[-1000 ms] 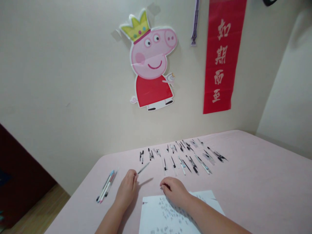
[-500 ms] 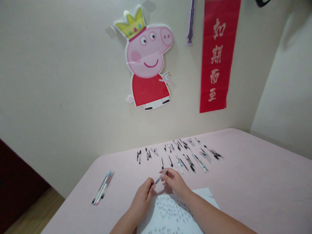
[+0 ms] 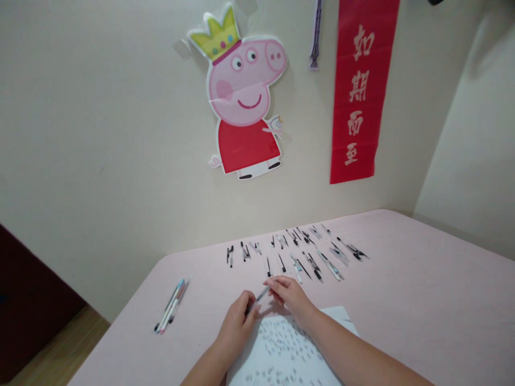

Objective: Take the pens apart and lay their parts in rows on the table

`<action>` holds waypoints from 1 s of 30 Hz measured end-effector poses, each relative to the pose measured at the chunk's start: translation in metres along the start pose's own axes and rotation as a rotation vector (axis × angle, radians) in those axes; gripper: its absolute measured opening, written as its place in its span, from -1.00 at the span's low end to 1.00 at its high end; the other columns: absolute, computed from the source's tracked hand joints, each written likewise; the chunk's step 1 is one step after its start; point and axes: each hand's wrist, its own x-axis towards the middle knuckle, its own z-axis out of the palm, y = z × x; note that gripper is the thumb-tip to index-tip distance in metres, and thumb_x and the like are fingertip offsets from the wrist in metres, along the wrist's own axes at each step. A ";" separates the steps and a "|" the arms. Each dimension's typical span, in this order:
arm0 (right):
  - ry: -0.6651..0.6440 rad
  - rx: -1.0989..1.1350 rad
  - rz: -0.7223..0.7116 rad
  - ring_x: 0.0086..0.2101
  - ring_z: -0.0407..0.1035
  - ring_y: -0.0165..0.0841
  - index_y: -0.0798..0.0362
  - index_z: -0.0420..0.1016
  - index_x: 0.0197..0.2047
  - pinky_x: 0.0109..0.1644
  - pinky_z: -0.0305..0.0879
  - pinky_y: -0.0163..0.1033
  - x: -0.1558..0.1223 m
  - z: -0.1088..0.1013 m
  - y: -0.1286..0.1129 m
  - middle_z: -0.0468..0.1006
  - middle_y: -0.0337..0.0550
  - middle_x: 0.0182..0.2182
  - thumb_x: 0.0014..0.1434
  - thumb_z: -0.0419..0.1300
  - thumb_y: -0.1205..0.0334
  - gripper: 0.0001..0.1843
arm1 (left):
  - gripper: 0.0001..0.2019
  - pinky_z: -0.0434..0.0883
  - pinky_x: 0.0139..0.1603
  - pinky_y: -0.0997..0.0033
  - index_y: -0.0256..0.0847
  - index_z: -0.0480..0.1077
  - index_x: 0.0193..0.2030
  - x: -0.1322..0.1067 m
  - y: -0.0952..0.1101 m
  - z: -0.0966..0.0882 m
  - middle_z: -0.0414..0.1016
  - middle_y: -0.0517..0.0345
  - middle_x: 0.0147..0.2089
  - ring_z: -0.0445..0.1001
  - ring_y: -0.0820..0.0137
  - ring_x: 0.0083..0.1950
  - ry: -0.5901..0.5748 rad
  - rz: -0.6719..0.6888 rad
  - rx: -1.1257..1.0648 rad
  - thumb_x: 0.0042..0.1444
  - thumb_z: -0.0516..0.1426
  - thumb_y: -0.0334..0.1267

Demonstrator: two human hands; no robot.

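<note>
My left hand (image 3: pixel 237 320) and my right hand (image 3: pixel 290 294) meet over the pink table (image 3: pixel 402 300), both pinching a thin pen part (image 3: pixel 262 294), a clear tube with a dark tip. The left fingers grip its lower end, the right fingers its upper end. Below them lies a white sheet of paper (image 3: pixel 289 356) covered in small handwriting, partly under my forearms. Beyond my hands, several dismantled pen parts (image 3: pixel 298 252) lie in rows.
Three whole pens (image 3: pixel 171 306) lie together near the table's left edge. The table meets a cream wall bearing a cartoon pig cutout (image 3: pixel 245 96) and a red banner (image 3: pixel 358 91). Dark furniture and wooden floor show at the lower left.
A second ago my left hand held the pen part to the left and my right hand rested on the paper. Both hands then came together on it in the middle.
</note>
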 end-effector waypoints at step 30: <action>-0.031 0.038 0.054 -0.62 0.13 -0.55 0.14 0.60 -0.25 -0.53 -0.03 -0.39 -0.005 -0.002 -0.007 0.41 -0.26 -0.60 -0.16 0.33 -0.18 -0.44 | -0.87 0.20 -0.35 0.45 -0.16 0.22 -0.34 0.001 -0.004 -0.004 0.30 0.25 -0.42 0.27 0.41 -0.39 0.061 0.016 0.043 0.08 0.06 -0.17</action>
